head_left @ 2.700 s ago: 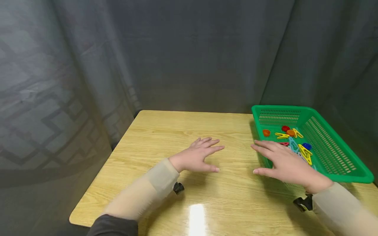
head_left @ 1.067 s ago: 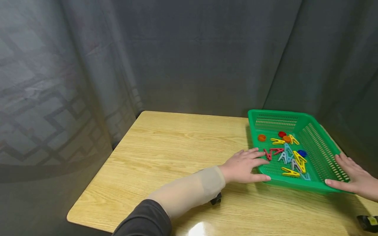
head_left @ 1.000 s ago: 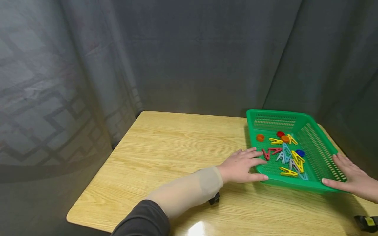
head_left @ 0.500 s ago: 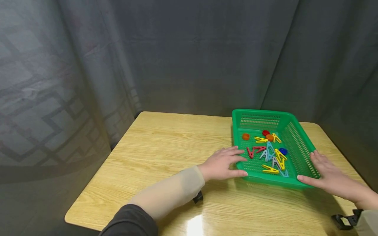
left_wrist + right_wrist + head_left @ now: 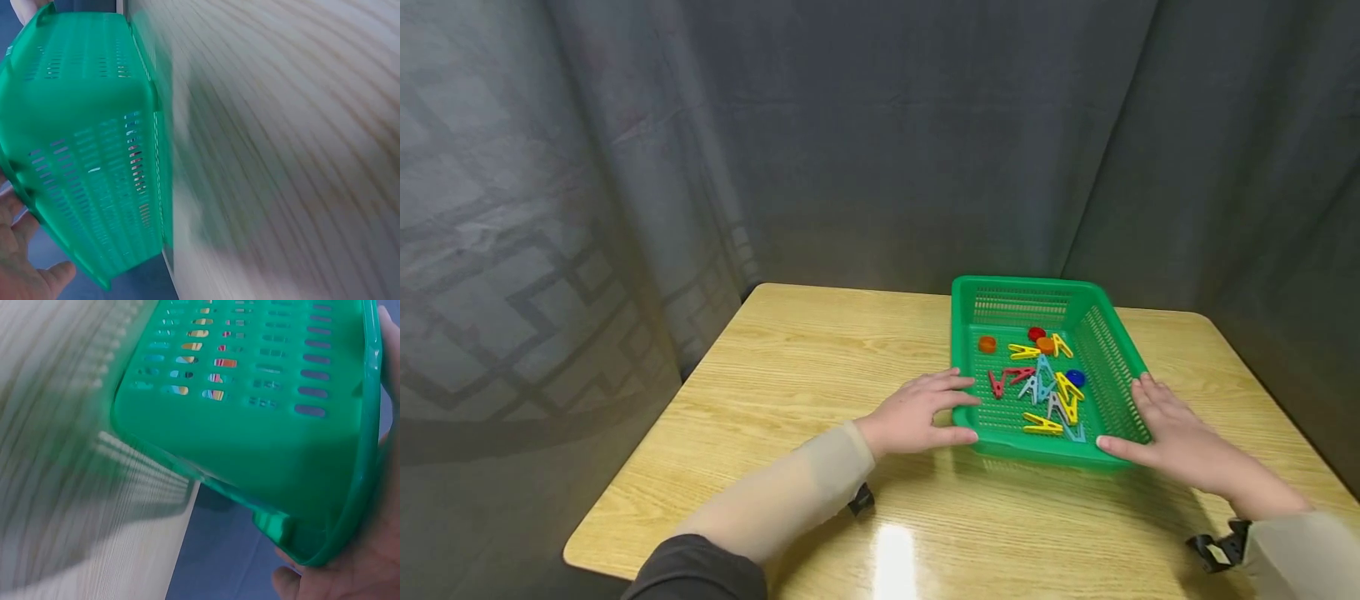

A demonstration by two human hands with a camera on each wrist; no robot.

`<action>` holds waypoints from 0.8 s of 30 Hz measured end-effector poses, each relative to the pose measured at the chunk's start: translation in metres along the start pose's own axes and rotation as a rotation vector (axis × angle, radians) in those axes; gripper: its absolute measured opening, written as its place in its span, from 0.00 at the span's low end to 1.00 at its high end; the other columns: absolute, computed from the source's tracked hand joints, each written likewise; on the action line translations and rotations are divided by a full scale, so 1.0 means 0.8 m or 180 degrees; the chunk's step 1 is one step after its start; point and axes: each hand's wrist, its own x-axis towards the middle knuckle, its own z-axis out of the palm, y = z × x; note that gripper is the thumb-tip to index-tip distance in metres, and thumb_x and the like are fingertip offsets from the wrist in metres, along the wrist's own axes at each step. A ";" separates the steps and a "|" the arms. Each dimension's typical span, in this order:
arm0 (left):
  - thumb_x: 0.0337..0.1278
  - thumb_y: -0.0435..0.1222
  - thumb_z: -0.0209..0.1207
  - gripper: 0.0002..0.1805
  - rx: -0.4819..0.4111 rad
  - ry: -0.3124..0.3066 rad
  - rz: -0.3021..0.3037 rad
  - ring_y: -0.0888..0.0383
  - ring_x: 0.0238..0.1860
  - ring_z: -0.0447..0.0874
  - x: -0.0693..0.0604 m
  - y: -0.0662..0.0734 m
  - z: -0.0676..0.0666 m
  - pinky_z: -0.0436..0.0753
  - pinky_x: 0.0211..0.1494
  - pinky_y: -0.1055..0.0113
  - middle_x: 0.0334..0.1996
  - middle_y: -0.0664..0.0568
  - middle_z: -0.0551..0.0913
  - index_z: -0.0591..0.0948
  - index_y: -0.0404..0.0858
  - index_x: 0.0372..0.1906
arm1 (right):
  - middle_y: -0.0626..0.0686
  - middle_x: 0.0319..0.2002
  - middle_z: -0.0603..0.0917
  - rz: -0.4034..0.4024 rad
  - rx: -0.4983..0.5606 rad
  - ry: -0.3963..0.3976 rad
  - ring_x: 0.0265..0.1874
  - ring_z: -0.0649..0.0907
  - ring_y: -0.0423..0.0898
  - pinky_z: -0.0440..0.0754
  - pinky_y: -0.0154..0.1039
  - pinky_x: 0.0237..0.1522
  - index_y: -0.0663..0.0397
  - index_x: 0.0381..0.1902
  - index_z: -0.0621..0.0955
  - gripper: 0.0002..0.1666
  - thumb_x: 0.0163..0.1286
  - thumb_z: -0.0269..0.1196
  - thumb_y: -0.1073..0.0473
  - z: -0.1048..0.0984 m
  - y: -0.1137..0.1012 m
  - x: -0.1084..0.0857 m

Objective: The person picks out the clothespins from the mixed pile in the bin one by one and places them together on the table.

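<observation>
A green basket (image 5: 1037, 448) stands on the right half of the table, holding several clothespins in yellow, red, blue and grey, plus orange, red and blue round caps. My left hand (image 5: 917, 414) touches its left rim near the front corner, fingers spread and fairly straight. At the right front corner, my right hand (image 5: 1183, 442) rests against the rim with extended fingers. The left wrist view shows the basket's side wall (image 5: 81, 181) beside the left fingers; in the right wrist view part of the right hand (image 5: 369, 556) lies at the basket rim (image 5: 369, 425).
The wooden table (image 5: 820, 358) reaches back to a grey curtain (image 5: 887, 150), which also hangs at the left and right. Light reflects off the table's front part. A black clip sits at each wrist.
Both hands came from above the table to the basket's two sides. The basket has since slid left across the table, with both hands moving along at its rim.
</observation>
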 end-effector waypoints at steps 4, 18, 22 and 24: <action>0.60 0.66 0.48 0.34 -0.0038 0.0017 -0.0013 0.65 0.75 0.42 0.000 -0.002 0.000 0.53 0.73 0.53 0.72 0.65 0.58 0.72 0.56 0.66 | 0.76 0.71 0.34 -0.0008 -0.0013 -0.0008 0.69 0.34 0.72 0.41 0.74 0.61 0.79 0.70 0.40 0.65 0.64 0.58 0.34 0.000 -0.002 0.001; 0.58 0.62 0.55 0.31 -0.0131 0.0032 -0.0095 0.62 0.75 0.46 -0.003 0.001 -0.001 0.54 0.73 0.52 0.72 0.63 0.61 0.75 0.54 0.64 | 0.75 0.72 0.41 -0.0052 -0.0245 0.0022 0.70 0.44 0.73 0.47 0.71 0.63 0.78 0.71 0.47 0.67 0.61 0.55 0.26 -0.008 -0.013 -0.004; 0.58 0.61 0.55 0.31 -0.0225 0.0047 -0.0100 0.63 0.74 0.47 -0.001 0.001 0.001 0.54 0.73 0.52 0.72 0.63 0.61 0.75 0.53 0.63 | 0.74 0.72 0.43 -0.0123 -0.0265 0.0006 0.70 0.45 0.72 0.48 0.70 0.64 0.78 0.71 0.49 0.67 0.61 0.55 0.25 -0.013 -0.006 -0.008; 0.58 0.61 0.56 0.31 -0.0280 0.0038 -0.0097 0.63 0.74 0.47 0.000 0.001 0.001 0.54 0.73 0.52 0.72 0.63 0.61 0.76 0.52 0.63 | 0.74 0.72 0.44 -0.0169 -0.0266 -0.0002 0.70 0.46 0.71 0.48 0.69 0.64 0.77 0.71 0.50 0.67 0.60 0.55 0.25 -0.015 -0.002 -0.010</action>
